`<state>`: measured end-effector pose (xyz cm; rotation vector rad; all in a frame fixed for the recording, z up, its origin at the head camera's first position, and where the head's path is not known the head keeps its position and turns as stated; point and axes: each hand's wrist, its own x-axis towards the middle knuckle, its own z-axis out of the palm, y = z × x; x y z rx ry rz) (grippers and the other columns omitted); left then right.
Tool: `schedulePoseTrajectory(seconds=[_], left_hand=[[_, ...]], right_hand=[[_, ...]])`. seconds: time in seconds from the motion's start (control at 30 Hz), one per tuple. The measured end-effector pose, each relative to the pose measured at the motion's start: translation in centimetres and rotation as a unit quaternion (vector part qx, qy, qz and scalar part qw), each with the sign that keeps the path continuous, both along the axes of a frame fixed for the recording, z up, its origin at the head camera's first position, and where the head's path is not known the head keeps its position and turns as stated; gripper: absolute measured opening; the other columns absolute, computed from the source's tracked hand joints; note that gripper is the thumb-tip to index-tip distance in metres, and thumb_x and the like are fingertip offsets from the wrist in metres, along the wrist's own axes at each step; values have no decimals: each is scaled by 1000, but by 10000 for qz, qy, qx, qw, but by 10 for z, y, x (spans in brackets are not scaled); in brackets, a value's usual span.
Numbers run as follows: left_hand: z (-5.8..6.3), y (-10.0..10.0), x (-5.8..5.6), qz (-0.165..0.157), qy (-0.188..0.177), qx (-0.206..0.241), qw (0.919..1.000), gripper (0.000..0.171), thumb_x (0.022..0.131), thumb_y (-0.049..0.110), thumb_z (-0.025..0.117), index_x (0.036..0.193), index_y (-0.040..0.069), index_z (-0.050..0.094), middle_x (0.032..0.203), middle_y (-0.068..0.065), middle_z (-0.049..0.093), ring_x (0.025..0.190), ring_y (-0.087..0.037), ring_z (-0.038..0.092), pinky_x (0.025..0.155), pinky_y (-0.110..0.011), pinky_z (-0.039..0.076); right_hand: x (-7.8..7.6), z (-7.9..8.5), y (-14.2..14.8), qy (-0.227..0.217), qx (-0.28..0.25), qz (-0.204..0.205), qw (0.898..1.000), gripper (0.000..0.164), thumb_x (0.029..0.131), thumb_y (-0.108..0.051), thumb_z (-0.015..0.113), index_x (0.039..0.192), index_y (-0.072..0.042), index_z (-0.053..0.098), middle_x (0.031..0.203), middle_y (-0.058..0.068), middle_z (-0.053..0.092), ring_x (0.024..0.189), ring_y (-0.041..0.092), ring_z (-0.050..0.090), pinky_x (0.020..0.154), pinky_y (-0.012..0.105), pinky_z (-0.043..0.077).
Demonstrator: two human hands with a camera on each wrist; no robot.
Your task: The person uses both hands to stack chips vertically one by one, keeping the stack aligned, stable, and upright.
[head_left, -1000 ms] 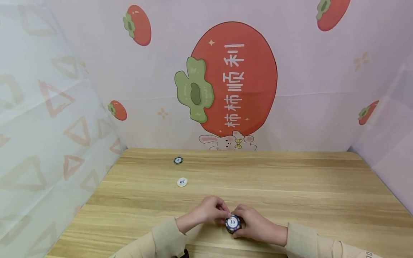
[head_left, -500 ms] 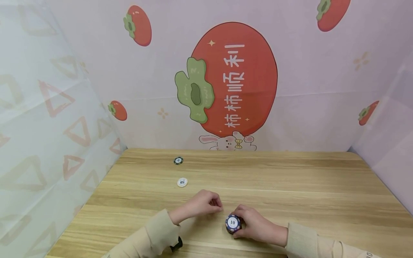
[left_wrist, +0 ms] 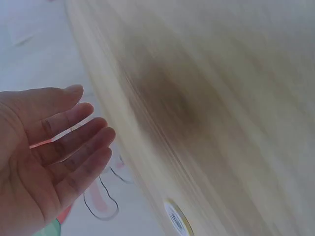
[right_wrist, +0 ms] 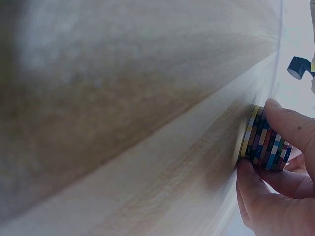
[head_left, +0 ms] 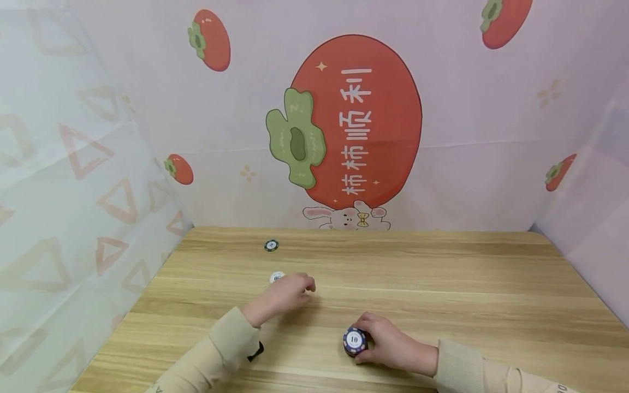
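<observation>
A stack of poker chips (head_left: 354, 340) stands on the table, a blue chip marked 10 on top. My right hand (head_left: 390, 344) grips it from the right side. In the right wrist view the stack (right_wrist: 266, 140) shows several coloured layers between thumb and fingers. My left hand (head_left: 287, 295) is above the table, its fingers loosely bent and holding nothing, as the left wrist view of the hand (left_wrist: 59, 152) also shows. Just behind it lies a white poker chip (head_left: 276, 276) marked 50, partly covered by the hand. Farther back is a dark green poker chip (head_left: 271, 245).
The wooden table (head_left: 442, 273) is bordered by a back wall cloth (head_left: 221, 120) printed with persimmons and a side cloth (head_left: 49, 191) at left. A black wrist strap (head_left: 256, 352) hangs by the left sleeve.
My left hand has left the stack and moved left and away toward the white chip, its fingers loosening. My right hand and the stack have stayed in place.
</observation>
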<state>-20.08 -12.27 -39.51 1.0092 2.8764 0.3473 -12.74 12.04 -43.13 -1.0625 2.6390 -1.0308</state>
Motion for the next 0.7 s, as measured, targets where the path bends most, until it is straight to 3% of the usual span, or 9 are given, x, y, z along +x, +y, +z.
schedulePoseTrajectory(seconds=[0.33, 0.7], left_hand=[[-5, -24, -20, 394, -434, 385, 9975, 15, 83, 8, 62, 98, 4, 63, 98, -8, 63, 91, -24, 59, 78, -39, 47], [-10, -40, -28, 692, -174, 392, 9967, 24, 80, 4, 64, 103, -1, 61, 104, -14, 61, 98, -30, 58, 85, -42, 46]], right_hand=[[1, -1, 1, 60, 16, 12, 10000, 44, 66, -22, 80, 102, -3, 63, 92, -6, 54, 84, 4, 51, 77, 23, 46], [0, -1, 1, 77, -10, -5, 10000, 43, 66, -21, 80, 101, -4, 63, 92, -7, 54, 84, 3, 51, 77, 23, 46]])
